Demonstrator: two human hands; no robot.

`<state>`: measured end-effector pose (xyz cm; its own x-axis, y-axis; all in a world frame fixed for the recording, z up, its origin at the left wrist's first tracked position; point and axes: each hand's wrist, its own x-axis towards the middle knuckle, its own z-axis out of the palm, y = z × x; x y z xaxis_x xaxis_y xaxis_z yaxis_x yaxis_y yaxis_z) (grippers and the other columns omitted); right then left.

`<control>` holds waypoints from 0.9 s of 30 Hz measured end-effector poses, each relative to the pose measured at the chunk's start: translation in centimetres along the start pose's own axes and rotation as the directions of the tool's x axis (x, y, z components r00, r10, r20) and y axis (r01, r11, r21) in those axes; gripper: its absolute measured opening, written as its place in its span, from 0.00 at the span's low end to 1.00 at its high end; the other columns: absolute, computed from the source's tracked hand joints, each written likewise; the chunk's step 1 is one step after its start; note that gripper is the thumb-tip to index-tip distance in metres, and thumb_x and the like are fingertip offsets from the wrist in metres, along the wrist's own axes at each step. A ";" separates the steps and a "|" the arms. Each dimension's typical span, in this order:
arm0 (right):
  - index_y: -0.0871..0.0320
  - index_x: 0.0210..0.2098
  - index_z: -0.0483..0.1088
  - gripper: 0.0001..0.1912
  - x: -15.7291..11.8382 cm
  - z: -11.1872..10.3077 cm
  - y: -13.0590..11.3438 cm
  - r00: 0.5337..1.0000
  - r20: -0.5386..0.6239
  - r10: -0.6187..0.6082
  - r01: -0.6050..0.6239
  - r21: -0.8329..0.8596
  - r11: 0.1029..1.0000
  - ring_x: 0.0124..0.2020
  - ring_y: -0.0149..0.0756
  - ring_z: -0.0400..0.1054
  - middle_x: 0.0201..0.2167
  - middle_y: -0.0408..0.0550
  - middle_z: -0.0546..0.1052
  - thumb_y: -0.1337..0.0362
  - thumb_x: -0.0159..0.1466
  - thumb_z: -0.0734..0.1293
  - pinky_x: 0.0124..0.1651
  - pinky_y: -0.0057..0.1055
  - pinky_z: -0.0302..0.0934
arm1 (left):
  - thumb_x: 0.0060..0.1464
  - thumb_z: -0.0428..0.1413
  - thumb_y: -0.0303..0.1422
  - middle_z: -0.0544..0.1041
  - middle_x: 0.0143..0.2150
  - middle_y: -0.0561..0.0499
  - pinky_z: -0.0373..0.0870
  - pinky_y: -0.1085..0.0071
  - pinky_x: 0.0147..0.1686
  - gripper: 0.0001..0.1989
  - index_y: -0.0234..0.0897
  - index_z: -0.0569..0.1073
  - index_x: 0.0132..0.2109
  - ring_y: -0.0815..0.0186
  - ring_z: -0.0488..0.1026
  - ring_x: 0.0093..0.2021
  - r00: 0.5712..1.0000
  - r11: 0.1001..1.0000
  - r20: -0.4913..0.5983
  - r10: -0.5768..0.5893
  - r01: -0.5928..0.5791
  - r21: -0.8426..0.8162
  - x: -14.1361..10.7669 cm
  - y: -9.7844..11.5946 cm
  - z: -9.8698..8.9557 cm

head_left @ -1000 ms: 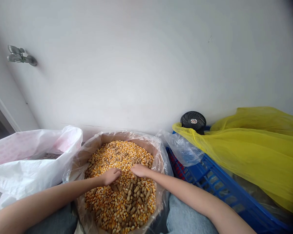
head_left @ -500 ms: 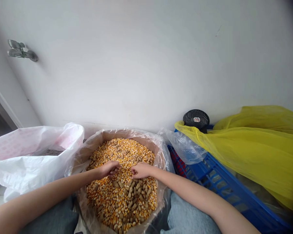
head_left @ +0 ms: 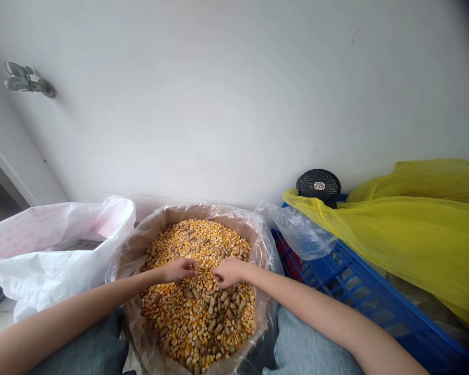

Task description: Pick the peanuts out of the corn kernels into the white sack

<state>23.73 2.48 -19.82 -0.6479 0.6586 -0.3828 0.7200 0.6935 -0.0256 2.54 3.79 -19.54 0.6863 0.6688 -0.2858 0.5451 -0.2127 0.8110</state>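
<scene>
Yellow corn kernels [head_left: 172, 307] fill a plastic-lined sack [head_left: 263, 250] between my knees, with unshelled peanuts [head_left: 222, 315] heaped on the near right part and others scattered across the top. Over the middle of the corn is my left hand [head_left: 180, 270], its fingers curled together. Facing it, a short gap away, my right hand [head_left: 230, 272] is closed just above the peanut heap. What either hand pinches is hidden or too small to make out.
To the left stands a white woven bag [head_left: 62, 276] with its mouth open. On the right is a blue plastic crate [head_left: 375, 297] with yellow netting [head_left: 422, 234] and a small black fan [head_left: 318, 186]. A white wall [head_left: 203, 104] rises behind.
My left hand has shifted slightly right and its fingers have curled differently. My right hand has turned a little at the fingertips. The whole view has shifted slightly.
</scene>
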 end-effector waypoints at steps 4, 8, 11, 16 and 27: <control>0.57 0.33 0.69 0.15 -0.3 -0.5 -0.2 1.000 0.028 0.010 -0.012 0.077 0.997 0.28 0.35 0.66 0.28 0.45 0.73 0.57 0.48 0.63 0.29 0.27 0.56 | 0.46 0.50 0.40 0.69 0.25 0.55 0.54 0.76 0.23 0.13 0.40 0.70 0.37 0.71 0.63 0.25 0.986 0.869 0.146 0.080 -0.141 0.475 -0.4 1.1 0.2; 0.57 0.31 0.69 0.13 -0.6 -1.7 -0.1 0.997 0.057 0.059 -0.065 0.121 0.990 0.27 0.35 0.65 0.26 0.45 0.72 0.59 0.47 0.63 0.30 0.30 0.56 | 0.44 0.52 0.39 0.73 0.25 0.50 0.59 0.72 0.25 0.12 0.41 0.71 0.37 0.64 0.68 0.26 0.954 0.557 0.283 0.101 -0.290 0.778 -0.9 1.2 -0.1; 0.59 0.24 0.66 0.07 -0.8 -2.2 0.3 0.995 0.026 0.101 -0.104 0.369 0.924 0.26 0.33 0.62 0.21 0.43 0.68 0.62 0.45 0.64 0.31 0.30 0.55 | 0.44 0.51 0.36 0.73 0.25 0.48 0.61 0.71 0.26 0.10 0.40 0.71 0.35 0.61 0.69 0.26 0.941 0.465 0.316 0.121 -0.335 0.820 -1.1 0.8 -0.3; 0.59 0.19 0.55 0.08 -0.8 -2.1 1.4 0.994 0.012 0.113 -0.077 0.804 0.590 0.18 0.25 0.50 0.15 0.39 0.56 0.64 0.52 0.54 0.23 0.24 0.50 | 0.45 0.47 0.35 0.68 0.22 0.50 0.58 0.71 0.24 0.08 0.38 0.68 0.30 0.65 0.64 0.22 0.965 0.581 0.208 0.162 -0.263 0.770 -1.1 1.3 -0.4; 0.59 0.19 0.50 0.07 -1.1 -2.6 2.2 0.999 0.028 -0.023 -0.036 0.878 -0.477 0.14 0.23 0.42 0.14 0.38 0.48 0.63 0.49 0.49 0.15 0.20 0.32 | 0.48 0.38 0.48 0.42 0.13 0.61 0.45 0.76 0.17 0.20 0.37 0.52 0.21 0.76 0.40 0.15 0.990 0.791 0.034 -0.135 0.128 -0.598 -0.4 2.3 -2.5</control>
<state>25.35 4.06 -17.09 -0.6574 0.6336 -0.4079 -0.1022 -0.6112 -0.7848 2.29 4.77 -16.27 0.6226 0.6668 -0.4097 0.2310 0.3436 0.9103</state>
